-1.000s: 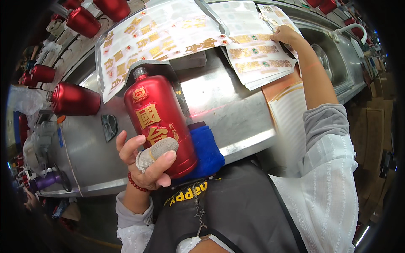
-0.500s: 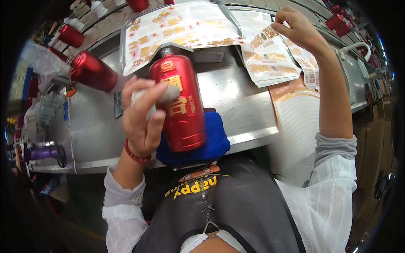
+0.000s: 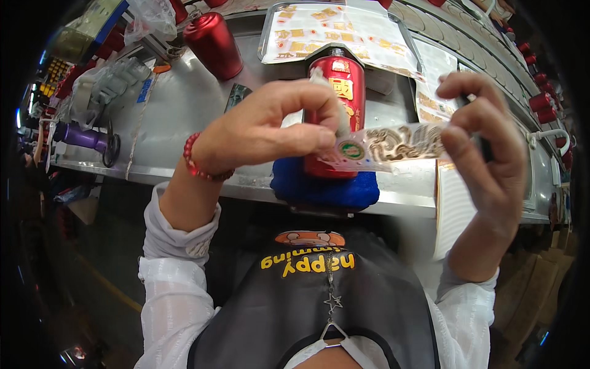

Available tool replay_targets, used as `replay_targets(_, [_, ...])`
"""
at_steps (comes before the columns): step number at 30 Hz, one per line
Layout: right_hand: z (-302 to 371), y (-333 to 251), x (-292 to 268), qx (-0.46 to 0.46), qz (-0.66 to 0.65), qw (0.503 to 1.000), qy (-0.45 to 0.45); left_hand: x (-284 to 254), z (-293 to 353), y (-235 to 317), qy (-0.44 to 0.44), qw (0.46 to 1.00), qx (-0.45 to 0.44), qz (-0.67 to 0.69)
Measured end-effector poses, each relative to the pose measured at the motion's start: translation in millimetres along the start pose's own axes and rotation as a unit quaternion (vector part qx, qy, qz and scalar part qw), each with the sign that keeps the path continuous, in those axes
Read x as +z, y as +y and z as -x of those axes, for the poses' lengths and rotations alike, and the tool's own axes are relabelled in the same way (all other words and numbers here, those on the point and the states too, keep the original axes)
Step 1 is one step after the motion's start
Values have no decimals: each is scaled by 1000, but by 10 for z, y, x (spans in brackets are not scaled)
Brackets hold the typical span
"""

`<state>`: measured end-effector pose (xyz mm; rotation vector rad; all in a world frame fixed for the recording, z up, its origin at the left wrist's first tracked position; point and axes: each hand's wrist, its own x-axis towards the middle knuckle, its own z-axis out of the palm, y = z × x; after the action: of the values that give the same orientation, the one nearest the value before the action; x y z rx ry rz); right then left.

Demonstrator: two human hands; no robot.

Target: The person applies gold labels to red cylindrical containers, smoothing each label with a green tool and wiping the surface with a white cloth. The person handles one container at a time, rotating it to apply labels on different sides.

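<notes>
A clear sticker strip [image 3: 393, 146] with brownish print and a round green emblem stretches between my hands, in front of a red bottle [image 3: 353, 77] with raised gold characters. My left hand [image 3: 264, 123], wearing a red bead bracelet, pinches the strip's left end between thumb and finger. A whitish wad [image 3: 342, 120] shows behind those fingers, mostly hidden. At the other end, my right hand [image 3: 488, 147] has its thumb and a finger closed on the strip; its other fingers are raised and slightly blurred. The bottle lies on a blue cloth [image 3: 326, 190], its neck in a dark rest [image 3: 338, 46].
A metal tray [image 3: 264, 34] with sheets of gold stickers lies at the back. More sticker sheets [image 3: 433, 107] are behind my right hand. Another red bottle [image 3: 214, 46] stands at the back left. A purple bottle-like object [image 3: 83, 136] sits on the metal table [image 3: 172, 123].
My right hand has come down from the sticker sheets with the strip. My left hand has moved from rubbing distance of the bottle to the strip's left end. The view has shifted left.
</notes>
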<state>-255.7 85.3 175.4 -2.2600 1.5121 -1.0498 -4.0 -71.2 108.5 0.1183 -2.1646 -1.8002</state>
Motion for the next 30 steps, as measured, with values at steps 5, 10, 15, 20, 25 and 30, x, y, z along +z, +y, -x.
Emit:
replay_targets(5, [462,442,863,152,-165,971,77,164,387,-366,124,978,-138,90])
replay_targets(10, [558,609,1080,183,-167,963,107,219,429,-477,181,963,-172,98])
replay_targets(15, [585,640,1104,207,-172,957,111,235,424,-595,159,978,-132,1])
replay_targets(20, [630,708,1146,195,-169,958,125,213,383,-603,154,976,-142,56])
replay_targets(25, [644,742,1172,202,-175,956,124,222,364,-583,158,973,-148,79])
replay_targets(30, [668,765,1195,207,-169,956,123,203,363,-595,153,976,-149,51])
